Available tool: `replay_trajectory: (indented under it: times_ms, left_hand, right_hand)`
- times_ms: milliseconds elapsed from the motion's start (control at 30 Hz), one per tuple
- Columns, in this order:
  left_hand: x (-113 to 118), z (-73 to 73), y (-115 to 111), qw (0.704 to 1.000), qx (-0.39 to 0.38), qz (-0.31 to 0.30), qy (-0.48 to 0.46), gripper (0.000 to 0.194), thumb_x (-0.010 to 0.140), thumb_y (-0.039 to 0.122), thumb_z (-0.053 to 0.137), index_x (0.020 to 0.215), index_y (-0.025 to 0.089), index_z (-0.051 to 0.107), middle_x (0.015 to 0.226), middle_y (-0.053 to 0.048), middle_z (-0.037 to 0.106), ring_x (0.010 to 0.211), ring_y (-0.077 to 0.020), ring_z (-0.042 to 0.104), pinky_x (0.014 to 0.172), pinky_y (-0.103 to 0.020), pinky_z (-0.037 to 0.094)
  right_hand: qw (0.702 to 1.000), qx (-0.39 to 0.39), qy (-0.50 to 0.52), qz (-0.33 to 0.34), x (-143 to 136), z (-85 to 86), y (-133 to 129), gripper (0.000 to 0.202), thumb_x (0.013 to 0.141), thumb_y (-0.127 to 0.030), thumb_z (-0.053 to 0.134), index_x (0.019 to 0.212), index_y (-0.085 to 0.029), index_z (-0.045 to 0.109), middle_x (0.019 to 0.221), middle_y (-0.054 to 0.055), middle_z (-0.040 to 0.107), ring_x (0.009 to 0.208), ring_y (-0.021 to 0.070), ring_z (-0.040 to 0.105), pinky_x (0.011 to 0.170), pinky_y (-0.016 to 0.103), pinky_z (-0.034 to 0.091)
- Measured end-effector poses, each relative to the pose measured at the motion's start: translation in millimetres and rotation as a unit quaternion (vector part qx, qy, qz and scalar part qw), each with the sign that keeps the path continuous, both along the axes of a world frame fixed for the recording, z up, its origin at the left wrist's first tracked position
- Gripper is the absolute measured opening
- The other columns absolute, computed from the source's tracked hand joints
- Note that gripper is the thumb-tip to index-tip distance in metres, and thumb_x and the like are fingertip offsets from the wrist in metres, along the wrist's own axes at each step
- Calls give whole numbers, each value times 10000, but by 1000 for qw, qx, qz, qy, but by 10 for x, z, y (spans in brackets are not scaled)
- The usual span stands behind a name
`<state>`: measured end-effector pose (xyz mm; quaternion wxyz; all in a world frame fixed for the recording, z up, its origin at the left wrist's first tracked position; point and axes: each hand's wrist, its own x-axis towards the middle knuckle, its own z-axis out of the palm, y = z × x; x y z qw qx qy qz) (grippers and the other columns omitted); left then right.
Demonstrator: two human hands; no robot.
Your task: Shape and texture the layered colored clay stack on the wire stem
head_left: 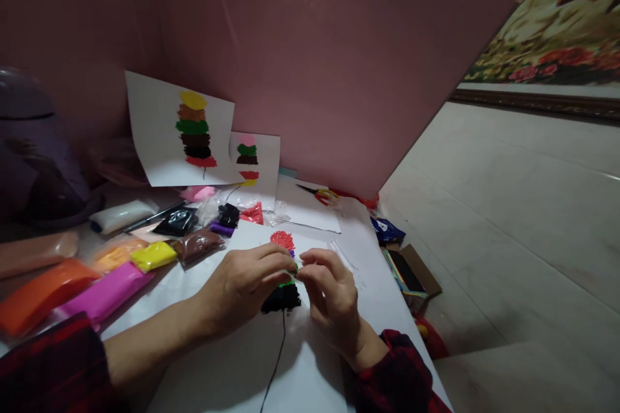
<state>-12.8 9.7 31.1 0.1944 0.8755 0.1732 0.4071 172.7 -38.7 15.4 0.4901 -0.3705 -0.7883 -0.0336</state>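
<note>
My left hand (232, 287) and my right hand (334, 303) meet over a white sheet of paper (217, 361). Between their fingertips is a small bit of green modelling clay (296, 268), pinched from both sides and mostly covered by the fingers. Beneath them a stacked clay picture (282, 241) shows on the sheet: red at the top, a little purple, green, then a wide black band (281, 299). A thin dark line (277, 361) runs down from the black. My left fingers hide part of the middle.
Soft clay packets, including orange (43, 297), magenta (106, 292), yellow (154, 256) and brown (199, 247), lie at left. Two clay pictures (145, 135) lean on the pink wall. Scissors (320, 194) rest behind; a purple bottle (39, 148) stands far left. The table edge is at right.
</note>
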Motion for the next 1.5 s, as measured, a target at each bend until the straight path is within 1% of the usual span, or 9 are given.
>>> replay_trajectory:
  times_ms: [200, 333, 467, 767, 967, 1100, 1233, 1367, 1500]
  left_hand:
    - [-61, 120, -20, 999, -5, -17, 51, 88, 897, 192, 519, 918, 159, 598, 880, -72, 642, 781, -169, 596, 663, -304, 488]
    - [-55, 88, -23, 999, -21, -19, 34, 102, 904, 146, 476, 854, 150, 565, 806, -56, 637, 713, -151, 575, 618, -282, 459]
    - [-44, 50, -11, 999, -22, -29, 18, 91, 898, 137, 489, 905, 152, 578, 823, -60, 645, 738, -155, 571, 635, -284, 450]
    - [-46, 107, -10, 995, -33, -66, 68, 80, 857, 132, 532, 829, 167, 599, 752, -38, 632, 702, -154, 545, 610, -272, 436]
    - [-47, 99, -18, 996, -81, -30, 1, 121, 864, 87, 509, 796, 155, 582, 788, -41, 614, 696, -125, 546, 610, -246, 451]
    - [-40, 70, 13, 998, -52, -30, -26, 135, 856, 40, 503, 817, 141, 585, 807, -47, 590, 740, -129, 545, 646, -255, 463]
    - [-35, 28, 35, 999, -12, -34, -13, 133, 873, 62, 502, 875, 144, 606, 842, -58, 598, 775, -144, 556, 676, -279, 474]
    - [-26, 12, 31, 999, -15, -35, 6, 125, 863, 85, 524, 913, 158, 612, 887, -63, 602, 806, -158, 559, 695, -297, 476]
    - [-28, 32, 18, 997, -47, -49, 36, 91, 847, 94, 531, 817, 162, 582, 863, -52, 588, 778, -155, 545, 675, -293, 469]
  right_hand:
    - [999, 10, 31, 16, -1, 60, -50, 296, 808, 33, 512, 962, -211, 583, 1047, 75, 542, 862, 175, 585, 701, 332, 529]
    - [999, 5, 15, 44, -22, 79, -39, 296, 806, 23, 496, 973, -208, 574, 1025, 71, 545, 870, 181, 591, 689, 325, 537]
    - [998, -15, 27, 45, -22, 74, -23, 290, 816, 25, 480, 978, -201, 565, 1030, 72, 535, 879, 178, 595, 730, 338, 546]
    - [995, -31, 46, 80, -47, 76, -58, 277, 825, 18, 494, 973, -207, 560, 1003, 64, 550, 892, 180, 602, 737, 331, 544]
    - [996, -36, 72, 45, -49, 88, -45, 283, 821, 3, 527, 996, -214, 575, 1017, 71, 552, 926, 201, 589, 782, 381, 530]
    - [995, -41, 75, 46, -48, 69, -10, 242, 820, -2, 535, 943, -206, 579, 904, 53, 586, 837, 183, 594, 712, 351, 528]
    - [995, -40, 78, 55, -45, 48, -3, 226, 825, 2, 518, 899, -201, 584, 826, 41, 612, 774, 171, 598, 661, 331, 520]
    - [994, -49, 82, 48, -45, 53, -16, 204, 831, -10, 521, 878, -196, 591, 823, 51, 621, 766, 172, 604, 643, 324, 519]
    - [992, -65, 76, 77, -65, 69, -30, 204, 832, -16, 517, 874, -199, 599, 813, 47, 630, 766, 170, 618, 642, 315, 528]
